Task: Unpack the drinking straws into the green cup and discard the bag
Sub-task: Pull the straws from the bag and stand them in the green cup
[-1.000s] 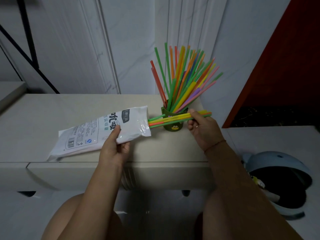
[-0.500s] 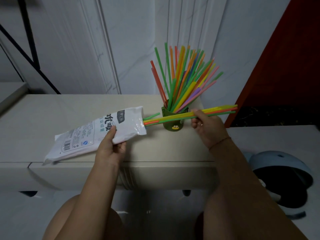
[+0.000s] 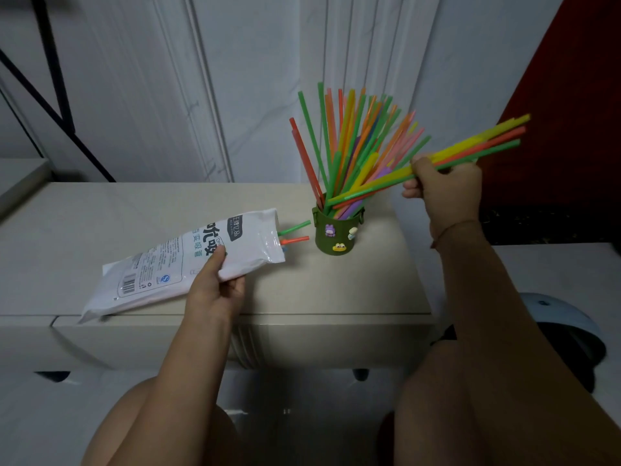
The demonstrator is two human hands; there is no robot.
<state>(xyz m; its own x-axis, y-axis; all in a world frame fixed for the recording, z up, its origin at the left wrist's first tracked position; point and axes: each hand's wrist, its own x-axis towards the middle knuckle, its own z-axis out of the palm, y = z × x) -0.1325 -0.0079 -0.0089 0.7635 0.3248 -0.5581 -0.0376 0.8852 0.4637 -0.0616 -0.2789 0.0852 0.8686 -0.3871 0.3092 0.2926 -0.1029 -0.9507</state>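
Several thin plastic straws (image 3: pixel 470 148) have come right out of the white plastic bag (image 3: pixel 188 260) now, and their low ends reach the small green cup (image 3: pixel 337 235). Her right hand (image 3: pixel 443 186) squeezes them tight. Her left hand (image 3: pixel 215 290) pinches the bag, where two straws (image 3: pixel 295 233) still poke out.

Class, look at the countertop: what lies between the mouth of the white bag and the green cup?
Head view: a green straw and an orange straw, poking from the bag toward the cup.
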